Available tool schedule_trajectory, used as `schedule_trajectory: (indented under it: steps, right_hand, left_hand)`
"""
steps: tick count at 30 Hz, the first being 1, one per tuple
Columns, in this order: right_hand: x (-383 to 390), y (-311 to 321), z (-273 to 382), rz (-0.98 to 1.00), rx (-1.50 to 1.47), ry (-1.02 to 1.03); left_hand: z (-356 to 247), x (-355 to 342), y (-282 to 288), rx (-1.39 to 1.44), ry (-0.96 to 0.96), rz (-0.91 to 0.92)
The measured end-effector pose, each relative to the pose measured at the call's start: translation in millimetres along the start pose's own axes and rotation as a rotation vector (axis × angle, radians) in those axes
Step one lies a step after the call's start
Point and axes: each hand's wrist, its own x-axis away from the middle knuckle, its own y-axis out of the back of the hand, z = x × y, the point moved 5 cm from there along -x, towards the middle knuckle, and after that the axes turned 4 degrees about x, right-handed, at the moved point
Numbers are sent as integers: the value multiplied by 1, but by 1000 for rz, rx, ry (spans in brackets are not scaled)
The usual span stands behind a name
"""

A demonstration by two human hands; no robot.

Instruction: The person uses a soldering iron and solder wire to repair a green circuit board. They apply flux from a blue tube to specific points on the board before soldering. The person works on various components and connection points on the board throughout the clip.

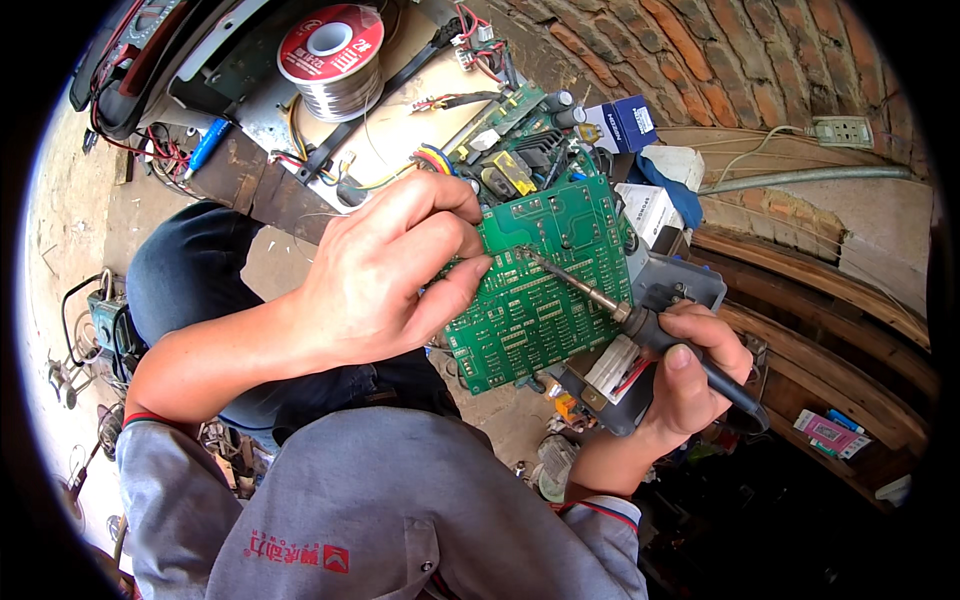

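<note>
The left hand (390, 265) covers some of the green circuit board (545, 310); the right hand (695, 385) hides part of the soldering iron (650, 335). Whether its tip touches the board is too small to tell. A dark device (148, 32), upper left, is cut off.

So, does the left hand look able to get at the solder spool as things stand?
Likely yes: the solder spool stands beyond the left hand, with only wires and a black strap seemingly between, though that hand is busy at the green circuit board.
</note>
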Motion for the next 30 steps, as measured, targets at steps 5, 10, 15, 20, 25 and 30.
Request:
schedule_trajectory:
  steps: [5, 10, 15, 20, 25, 30]
  right_hand:
    - [0, -2, 2, 1, -3, 17]
    - [1, -1, 2, 9, -11, 46]
    - [-2, -6, 7, 17, 9, 147]
    - [3, -1, 1, -20, 1, 75]
    - [2, -2, 2, -16, -9, 64]
    - [3, 0, -1, 1, -4, 60]
  left_hand:
    - [-1, 0, 1, 11, 13, 48]
    - [-2, -1, -1, 1, 7, 5]
    - [-1, 0, 1, 0, 18, 11]
    - [-2, -1, -1, 0, 18, 13]
    - [-2, -1, -1, -9, 8, 14]
    - [-2, 0, -1, 13, 26, 18]
